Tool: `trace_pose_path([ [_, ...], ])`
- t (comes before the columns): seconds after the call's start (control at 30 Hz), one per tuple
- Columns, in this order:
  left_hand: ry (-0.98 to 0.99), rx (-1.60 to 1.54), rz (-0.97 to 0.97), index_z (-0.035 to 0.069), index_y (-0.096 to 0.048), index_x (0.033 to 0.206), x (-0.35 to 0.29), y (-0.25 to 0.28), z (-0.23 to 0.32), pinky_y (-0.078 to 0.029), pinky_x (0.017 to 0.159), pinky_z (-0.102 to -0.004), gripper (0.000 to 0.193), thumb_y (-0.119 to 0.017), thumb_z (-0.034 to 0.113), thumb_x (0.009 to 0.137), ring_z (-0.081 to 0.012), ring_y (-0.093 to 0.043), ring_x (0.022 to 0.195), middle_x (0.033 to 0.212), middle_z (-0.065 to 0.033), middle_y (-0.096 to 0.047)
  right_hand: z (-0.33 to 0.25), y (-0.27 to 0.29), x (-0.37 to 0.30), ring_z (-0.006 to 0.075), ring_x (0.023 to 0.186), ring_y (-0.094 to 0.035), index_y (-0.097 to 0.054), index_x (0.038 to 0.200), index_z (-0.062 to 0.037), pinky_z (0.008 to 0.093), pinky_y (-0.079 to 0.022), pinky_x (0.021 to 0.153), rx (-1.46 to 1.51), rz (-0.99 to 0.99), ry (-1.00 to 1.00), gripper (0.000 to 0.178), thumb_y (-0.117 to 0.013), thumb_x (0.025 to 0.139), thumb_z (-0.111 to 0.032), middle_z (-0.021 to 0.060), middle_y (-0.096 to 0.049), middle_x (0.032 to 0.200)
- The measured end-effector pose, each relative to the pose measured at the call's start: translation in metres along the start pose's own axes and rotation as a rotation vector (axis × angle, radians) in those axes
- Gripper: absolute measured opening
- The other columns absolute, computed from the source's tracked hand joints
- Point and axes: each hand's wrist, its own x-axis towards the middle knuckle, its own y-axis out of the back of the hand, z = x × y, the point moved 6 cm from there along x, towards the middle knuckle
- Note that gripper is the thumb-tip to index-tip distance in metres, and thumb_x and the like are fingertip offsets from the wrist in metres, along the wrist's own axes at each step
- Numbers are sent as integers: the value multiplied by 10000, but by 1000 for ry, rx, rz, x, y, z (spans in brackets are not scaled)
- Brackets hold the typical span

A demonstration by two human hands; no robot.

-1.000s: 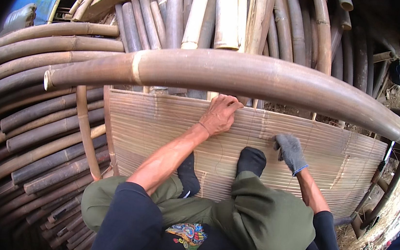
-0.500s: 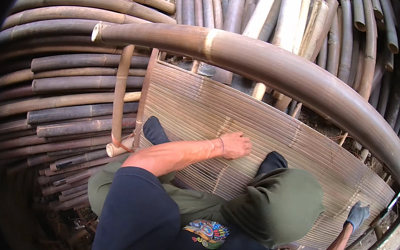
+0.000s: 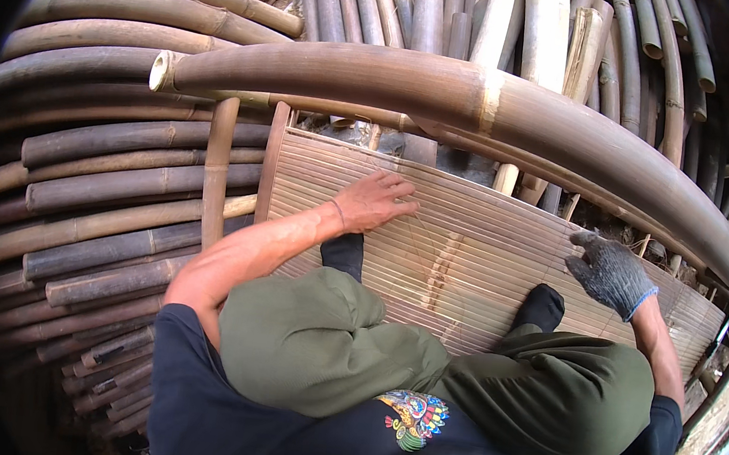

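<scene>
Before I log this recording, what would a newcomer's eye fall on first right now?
First, probably, the thick brown bamboo pole arching across the upper view, beyond the slatted panel. Next, the hands over that panel: the bare left hand near the centre, the grey-gloved right hand farther right. Then the bamboo poles stacked along the left side.

Hands two: one bare left hand, with one thin cord at the wrist, and one right hand in a single grey glove; feet two, in one pair of dark socks. One slatted bamboo surface, slats too many to tally, with one thick pole beyond its far edge and one upright post off its left edge. Stacked poles left of that edge, over a dozen.
</scene>
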Motion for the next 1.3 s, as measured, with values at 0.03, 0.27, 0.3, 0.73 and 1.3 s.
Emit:
trace_pose_path([
  [0.03, -12, 35, 58, 161, -608, 1158, -6, -10, 0, -428, 985, -380, 340, -642, 161, 819, -267, -515, 1161, 1173, -50, -548, -24, 4, 15, 396, 952, -672, -611, 1221, -43, 465, -539, 828, 4, -56, 62, 421, -621, 895, -309, 224, -696, 985],
  [0.27, -98, -158, 328, 132, -649, 924, -3, -44, -8, -455, 933, -390, 163, -624, 170, 768, -220, -552, 1033, 1018, -32, -573, -67, 16, 42, 373, 888, -681, -621, 1185, -20, 439, -540, 800, -123, -19, 29, 375, -647, 884, -241, 221, -693, 947],
  [0.3, -128, -131, 354, 122, -642, 900, -2, -45, -7, -455, 923, -385, 145, -615, 171, 766, -217, -553, 1007, 990, -33, -570, -72, 14, 44, 377, 895, -679, -620, 1191, -20, 440, -539, 807, -135, -41, 12, 379, -645, 884, -242, 223, -692, 956],
  [0.73, 63, -652, 469, 35, -542, 990, -16, 19, -38, -479, 722, -404, 167, -637, 52, 853, -300, -565, 823, 905, -127, -512, -205, -88, 119, 331, 1151, -613, -335, 1467, 25, 373, -513, 971, 626, 3, 69, 847, -700, 859, -438, 283, -564, 1287],
  [1.3, 739, -25, 521, 49, -704, 796, -115, -49, -182, -414, 899, -446, 342, -521, 298, 942, -301, -602, 853, 857, -139, -672, -58, -62, 114, 326, 721, -645, -676, 917, -48, 430, -492, 663, 235, 748, -465, 292, -631, 937, -336, 169, -667, 808],
])
